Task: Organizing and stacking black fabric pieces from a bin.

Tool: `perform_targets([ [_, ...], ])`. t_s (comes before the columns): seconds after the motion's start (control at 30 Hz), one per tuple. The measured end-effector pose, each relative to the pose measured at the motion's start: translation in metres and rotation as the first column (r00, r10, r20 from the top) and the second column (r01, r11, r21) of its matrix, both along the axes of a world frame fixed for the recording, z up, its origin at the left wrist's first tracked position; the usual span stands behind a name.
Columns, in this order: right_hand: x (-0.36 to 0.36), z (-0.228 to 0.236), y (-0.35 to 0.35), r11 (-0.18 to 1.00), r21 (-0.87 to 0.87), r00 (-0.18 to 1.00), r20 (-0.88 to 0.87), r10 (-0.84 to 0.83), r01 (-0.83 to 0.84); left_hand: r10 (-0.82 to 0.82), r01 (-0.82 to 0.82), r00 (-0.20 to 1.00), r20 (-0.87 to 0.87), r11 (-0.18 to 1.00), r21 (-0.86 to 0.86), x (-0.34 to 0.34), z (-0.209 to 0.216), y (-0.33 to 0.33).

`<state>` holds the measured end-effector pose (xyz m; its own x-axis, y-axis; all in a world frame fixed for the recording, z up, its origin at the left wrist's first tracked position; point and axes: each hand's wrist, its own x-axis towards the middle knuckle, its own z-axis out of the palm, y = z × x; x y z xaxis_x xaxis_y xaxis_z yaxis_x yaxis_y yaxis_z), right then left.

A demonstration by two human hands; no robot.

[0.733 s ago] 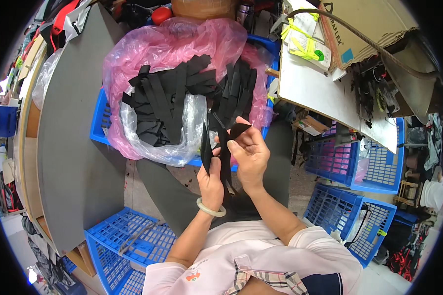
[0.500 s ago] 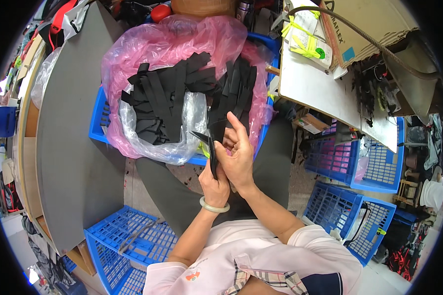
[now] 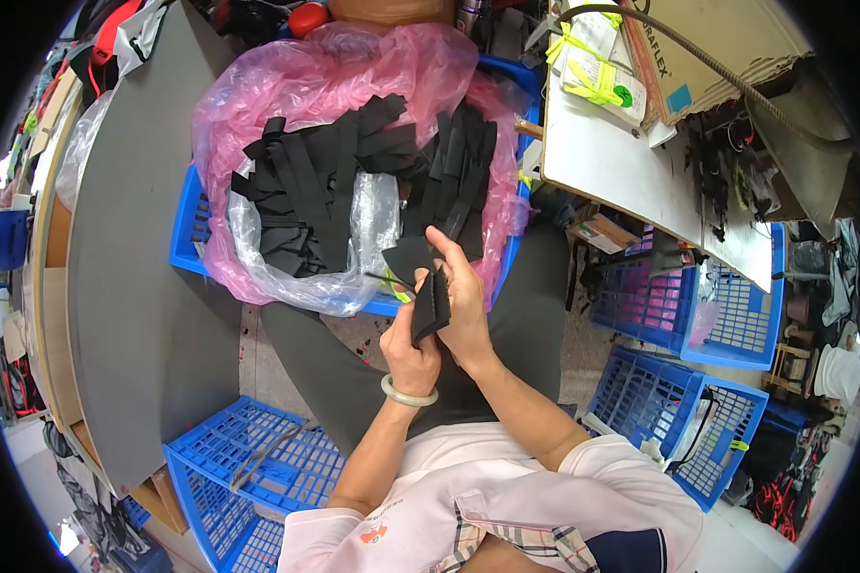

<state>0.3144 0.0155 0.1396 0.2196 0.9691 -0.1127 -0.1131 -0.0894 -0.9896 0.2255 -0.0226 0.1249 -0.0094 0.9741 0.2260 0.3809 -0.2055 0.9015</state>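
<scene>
Over my lap, both hands work on a folded black fabric strip (image 3: 430, 313). My left hand (image 3: 409, 353) is closed round its lower left side, fingers pinching the edge. My right hand (image 3: 466, 310) grips it from the right, with the index finger stretched up and away. A flap of black fabric (image 3: 408, 254) sticks up beyond the fingers; whether it is part of the same strip I cannot tell. Just past my hands, many similar black strips (image 3: 311, 181) lie piled in a clear and pink plastic bag (image 3: 229, 105) lining a blue crate (image 3: 185, 224).
To the left runs a curved grey table panel (image 3: 148, 258). A white worktop (image 3: 621, 177) with a cardboard box (image 3: 726, 57) stands at the right. Blue plastic baskets (image 3: 253, 458) lie low on the left, with more blue baskets (image 3: 645, 401) on the right.
The black strip has turned in my hands, so its broad folded face now shows. My right index finger has shifted slightly left and down.
</scene>
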Motion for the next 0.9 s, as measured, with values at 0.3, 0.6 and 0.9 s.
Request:
perform_targets([
  [0.3,-0.003,-0.003,0.009,0.970,-0.244,0.824,-0.551,-0.132,-0.008,0.216,-0.222,0.973,0.079,0.973,0.070,-0.005,-0.016,-0.001],
  [0.6,0.005,0.015,0.015,0.977,-0.167,0.952,-0.298,0.075,-0.129,0.063,-0.038,0.988,0.138,0.984,-0.173,-0.016,-0.002,0.009],
  [0.9,0.003,0.000,0.017,0.962,-0.262,0.964,-0.227,-0.138,0.076,0.201,0.043,0.804,0.560,0.919,-0.392,-0.004,0.010,0.017],
])
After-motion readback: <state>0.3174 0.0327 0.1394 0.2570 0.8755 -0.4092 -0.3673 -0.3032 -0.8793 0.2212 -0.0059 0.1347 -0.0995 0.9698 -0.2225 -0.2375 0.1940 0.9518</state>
